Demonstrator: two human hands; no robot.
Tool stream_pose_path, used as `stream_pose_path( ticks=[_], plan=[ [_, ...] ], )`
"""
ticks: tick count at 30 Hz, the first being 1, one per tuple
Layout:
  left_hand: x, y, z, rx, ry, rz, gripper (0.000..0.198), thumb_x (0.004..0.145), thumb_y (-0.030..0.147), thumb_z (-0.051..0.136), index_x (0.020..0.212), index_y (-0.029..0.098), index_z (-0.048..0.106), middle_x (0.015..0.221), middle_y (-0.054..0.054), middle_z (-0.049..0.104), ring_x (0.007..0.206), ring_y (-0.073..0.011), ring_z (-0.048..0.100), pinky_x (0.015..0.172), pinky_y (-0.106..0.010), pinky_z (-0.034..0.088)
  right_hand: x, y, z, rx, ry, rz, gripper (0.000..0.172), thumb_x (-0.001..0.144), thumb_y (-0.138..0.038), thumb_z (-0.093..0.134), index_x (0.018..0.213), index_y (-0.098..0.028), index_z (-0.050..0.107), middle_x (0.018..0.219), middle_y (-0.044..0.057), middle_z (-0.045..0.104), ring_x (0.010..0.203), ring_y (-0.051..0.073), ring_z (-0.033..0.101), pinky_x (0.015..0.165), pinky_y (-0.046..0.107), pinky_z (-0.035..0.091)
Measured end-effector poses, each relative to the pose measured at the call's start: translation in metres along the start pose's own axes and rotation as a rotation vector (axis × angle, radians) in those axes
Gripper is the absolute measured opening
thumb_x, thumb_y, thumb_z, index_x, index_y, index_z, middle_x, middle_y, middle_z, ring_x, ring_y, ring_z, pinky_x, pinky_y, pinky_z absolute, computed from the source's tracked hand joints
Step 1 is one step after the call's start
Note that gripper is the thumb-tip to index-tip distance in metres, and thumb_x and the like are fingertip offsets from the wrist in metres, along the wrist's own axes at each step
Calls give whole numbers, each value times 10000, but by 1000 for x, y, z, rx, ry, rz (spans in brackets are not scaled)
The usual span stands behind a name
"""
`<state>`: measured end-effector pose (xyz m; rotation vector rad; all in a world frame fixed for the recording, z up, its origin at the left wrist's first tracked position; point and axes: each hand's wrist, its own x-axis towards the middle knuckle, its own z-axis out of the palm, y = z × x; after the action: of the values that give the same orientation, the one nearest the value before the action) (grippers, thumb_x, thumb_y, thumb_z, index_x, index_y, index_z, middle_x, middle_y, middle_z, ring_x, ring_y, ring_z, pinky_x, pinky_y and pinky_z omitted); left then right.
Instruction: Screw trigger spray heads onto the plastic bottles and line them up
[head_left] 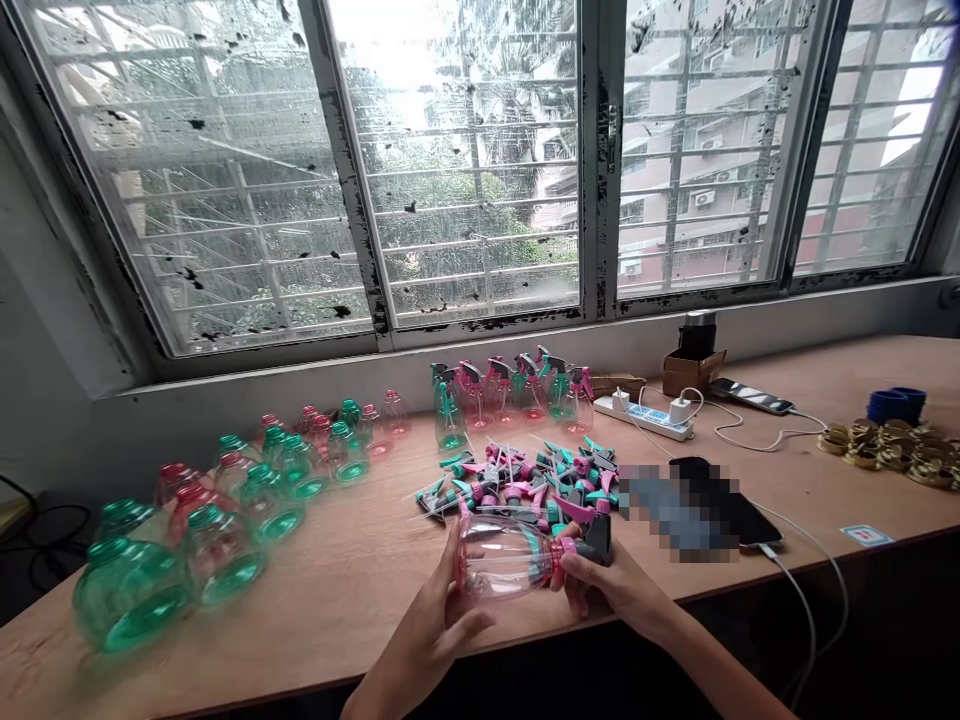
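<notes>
A clear pink spray bottle [504,555] lies on its side over the near edge of the wooden table [360,570]. My left hand [435,620] is wrapped round its body. My right hand [604,585] grips the pink and teal trigger head [581,545] at the bottle's neck. Behind them lies a heap of loose trigger heads [525,480] in pink and teal.
Several capless green and pink bottles [225,510] crowd the table's left. Finished spray bottles [510,395] stand in a row by the window. A power strip [645,415], phones [720,500] with cables, a small box [694,365] and gold rings [892,445] sit to the right.
</notes>
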<state>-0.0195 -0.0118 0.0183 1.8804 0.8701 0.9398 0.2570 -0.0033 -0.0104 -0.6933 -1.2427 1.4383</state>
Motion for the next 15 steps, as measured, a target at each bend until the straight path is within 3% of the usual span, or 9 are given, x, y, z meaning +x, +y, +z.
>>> stream_pose_path(
  ticks=[3,7,15],
  plan=[
    [1,-1,-1,-74,-25,-13,801,987,476,585,1610,357,95,1654,-74,309,1477,-330,368,1198,-441,336,1,1,-1,7,-11,-9,437,818,-511,790,981,-207,521,702,20,763,446,114,623,449,216,484],
    [2,0,1,-105,-15,-27,839,947,468,658,1608,332,158,1560,-96,440,1421,-310,448,1156,-400,400,0,3,-3,19,-5,-31,422,834,-509,773,985,-212,514,695,14,755,439,117,622,439,211,473],
    [2,2,3,-145,-1,-40,839,930,458,681,1602,315,199,1583,-104,389,1375,-317,488,1118,-412,436,-1,0,-2,16,5,-31,409,833,-505,772,977,-226,509,719,17,764,469,133,648,444,210,465]
  ],
)
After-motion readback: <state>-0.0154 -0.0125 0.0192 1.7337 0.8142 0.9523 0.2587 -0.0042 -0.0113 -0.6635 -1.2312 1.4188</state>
